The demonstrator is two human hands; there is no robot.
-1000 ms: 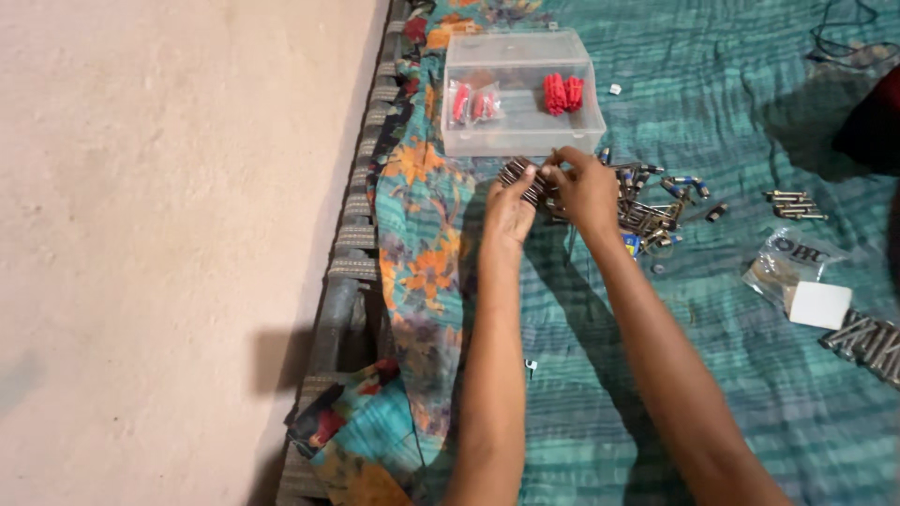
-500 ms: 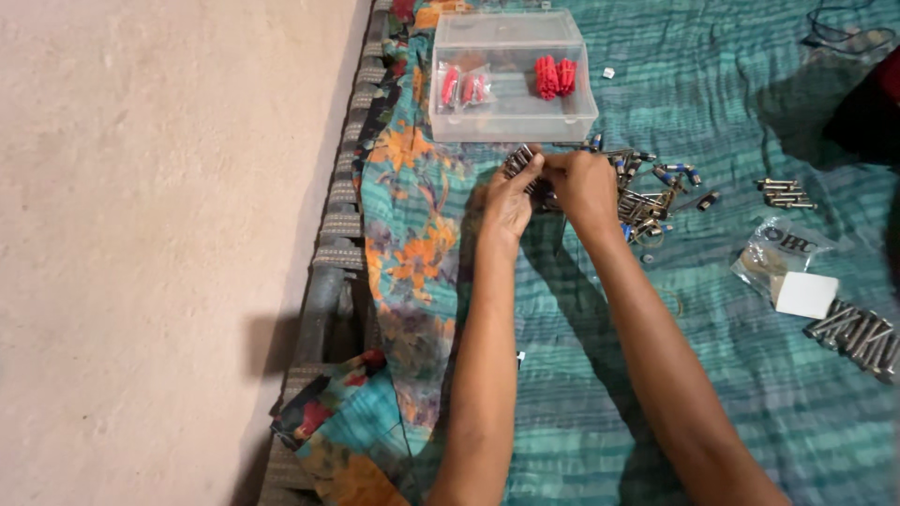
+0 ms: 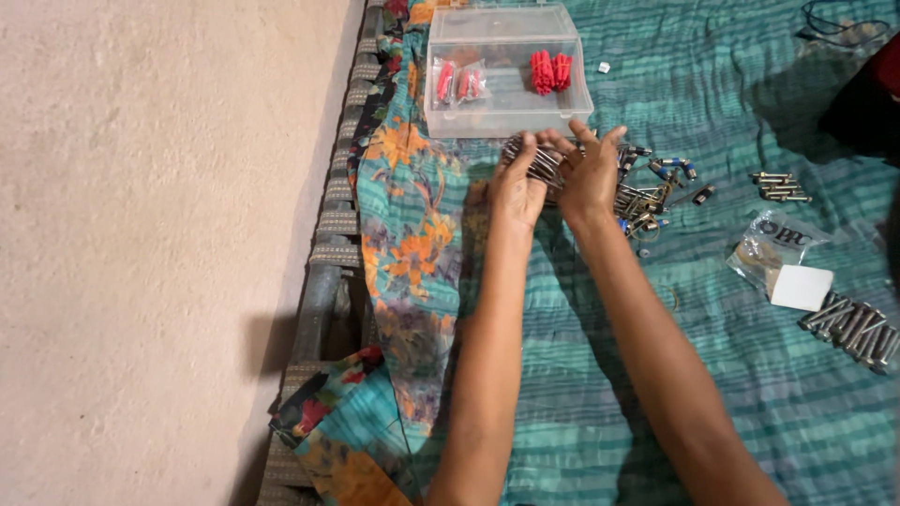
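The left hand (image 3: 517, 192) is curling its fingers around a bundle of bolts (image 3: 536, 162) just near of the clear plastic box (image 3: 506, 70), while the right hand (image 3: 589, 178) is touching the bundle with fingers spread open, left of the loose bolts (image 3: 647, 192).

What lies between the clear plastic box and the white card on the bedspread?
In the head view, a loose pile of bolts lies between the clear plastic box and the white card.

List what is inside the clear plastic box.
The clear plastic box holds a loose bunch of red plugs and a small bag of red plugs; nothing else shows.
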